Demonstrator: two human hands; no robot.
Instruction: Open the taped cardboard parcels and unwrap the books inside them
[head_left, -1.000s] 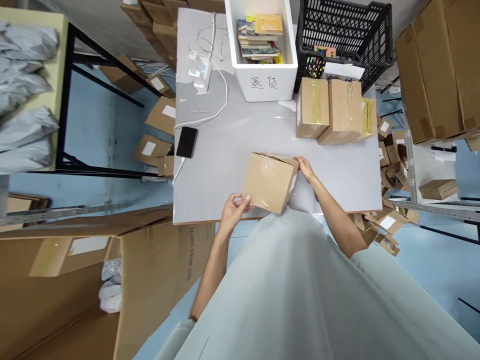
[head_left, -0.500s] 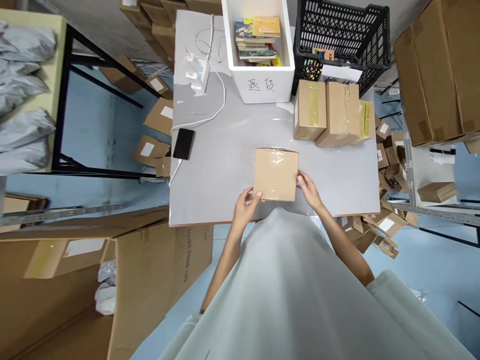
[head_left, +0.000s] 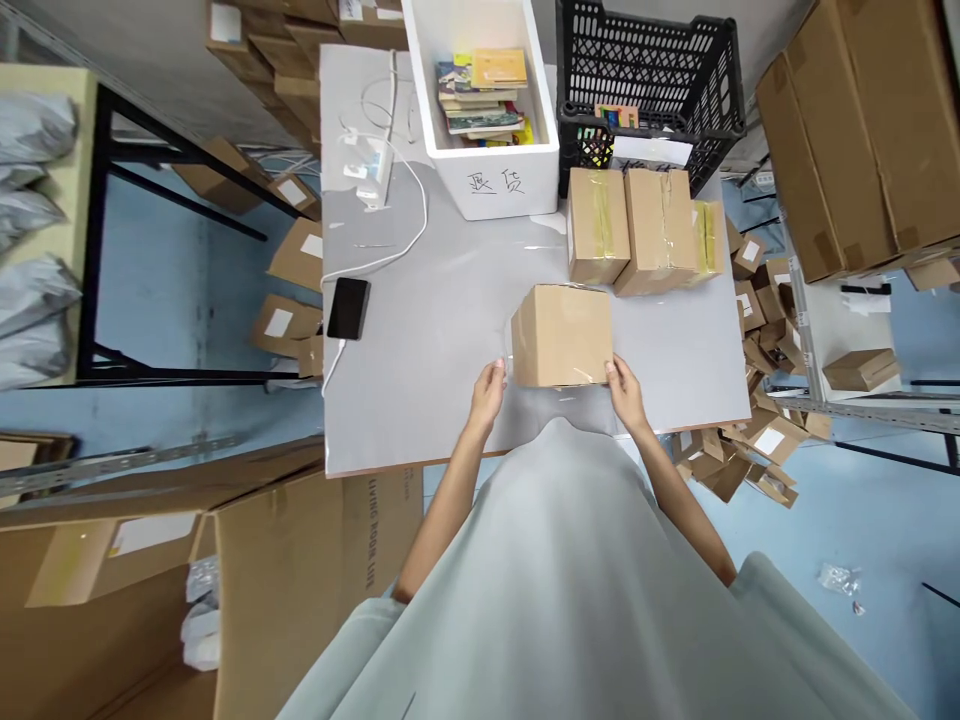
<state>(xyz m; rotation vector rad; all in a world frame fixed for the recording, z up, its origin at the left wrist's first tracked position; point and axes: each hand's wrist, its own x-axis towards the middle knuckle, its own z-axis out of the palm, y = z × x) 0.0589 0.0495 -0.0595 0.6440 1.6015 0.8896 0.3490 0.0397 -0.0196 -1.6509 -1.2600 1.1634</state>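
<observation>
A taped cardboard box (head_left: 568, 337) sits near the front of the grey table, its left side now facing me at an angle. My right hand (head_left: 625, 394) grips its near right corner, thumb on the front face. Just left of the box, apart from its cardboard, is my left hand (head_left: 488, 394), with fingers and thumb pressed together. A faint clear edge, perhaps film or tape, shows between those fingertips and the box; what they pinch is too small to make out.
Behind the box stand several taped cartons (head_left: 660, 230), a white bin (head_left: 495, 185) of books and a black crate (head_left: 645, 60). A phone (head_left: 348, 308) on a cable and a power strip (head_left: 377, 170) lie at left. A large open carton (head_left: 315, 570) flanks me.
The box has turned, bringing its left side into view. My left hand has come off its near left corner, and my right hand has moved onto the near right corner.
</observation>
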